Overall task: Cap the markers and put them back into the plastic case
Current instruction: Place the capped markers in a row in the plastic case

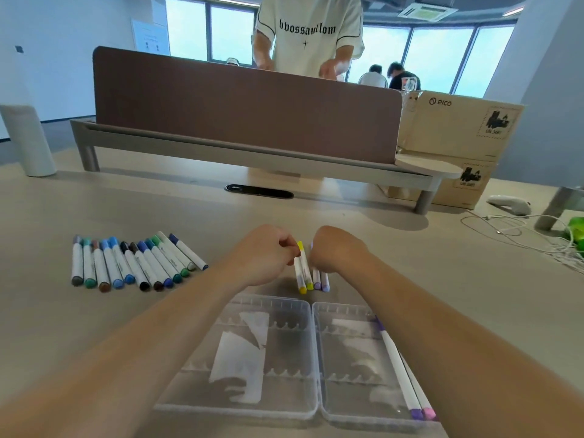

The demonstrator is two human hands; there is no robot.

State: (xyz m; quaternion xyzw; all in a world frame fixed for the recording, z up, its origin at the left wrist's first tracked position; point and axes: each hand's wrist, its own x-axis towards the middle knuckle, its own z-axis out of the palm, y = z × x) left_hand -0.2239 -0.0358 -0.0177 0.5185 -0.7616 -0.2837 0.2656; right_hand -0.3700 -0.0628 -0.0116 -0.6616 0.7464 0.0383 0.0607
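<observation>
- The left hand (pixel 268 254) is curled, its fingertips pinching the capped top end of a yellow marker (pixel 302 267).
- The right hand (pixel 336 248) is also curled, knuckles up. A speck of purple shows at its fingers, but I cannot tell whether it grips anything.
- That yellow marker lies mid-desk, just beyond the case. A second yellow one and two pale purple markers (pixel 320 281) lie right beside it, under the right hand.
- The clear case (pixel 240 409) lies open flat at the near edge of the desk (pixel 442 279).
- Two markers (pixel 399 368) lie along the right side of its right half, purple and pink ends nearest.
- A row of capped markers (pixel 132 263) in blues, greens, browns and black fans out toward the left edge.
- At the far right corner are stacked cardboard boxes (pixel 448 121), the top one printed "PICO".
- Beyond a brown divider (pixel 246 112) stands a person in a pale shirt with gothic lettering I cannot read surely.
</observation>
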